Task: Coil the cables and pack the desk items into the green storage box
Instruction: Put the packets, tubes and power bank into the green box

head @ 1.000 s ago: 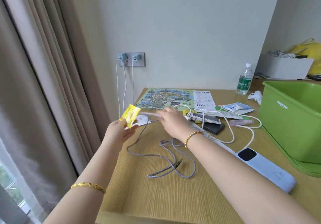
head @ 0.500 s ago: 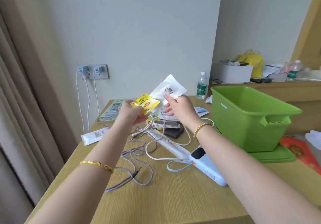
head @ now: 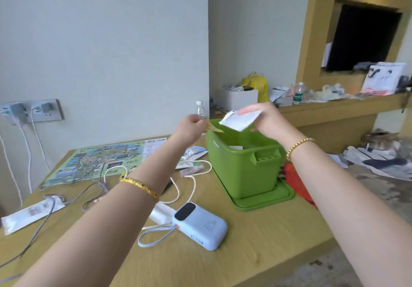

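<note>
Up above the green box (head: pixel 243 171), both hands were busy: the left hand (head: pixel 189 126) pinched one yellow packet (head: pixel 213 128) at the box's near-left rim, and the right hand (head: pixel 265 117) gripped one white packet (head: pixel 239 119) over the open top. The two packets were apart, with the yellow one lower and to the left. Each wrist wore one gold bracelet. The box stood on its green lid (head: pixel 265 200) on the worktop (head: pixel 256 242), and a pale item lay inside it, too hidden to name. Left on the worktop were one blue power bank (head: pixel 200 226) with a looped strap, one white cable (head: pixel 189 188) curling from beside the lid toward the power bank, and one grey cable (head: pixel 73 202) sprawled uncoiled at the left, crossing a long white wrapper (head: pixel 31 213). One printed map (head: pixel 104 159) lay flat at the back, with a pink tube (head: pixel 191 171) and a few small sachets (head: pixel 194 153) between it and the box. One water bottle (head: pixel 200 108) stood behind the left hand. Two chargers (head: pixel 29 110) sat in the wall socket, their cords hanging down. One red item (head: pixel 296 182) lay just beyond the lid, partly hidden by the right forearm.
</note>
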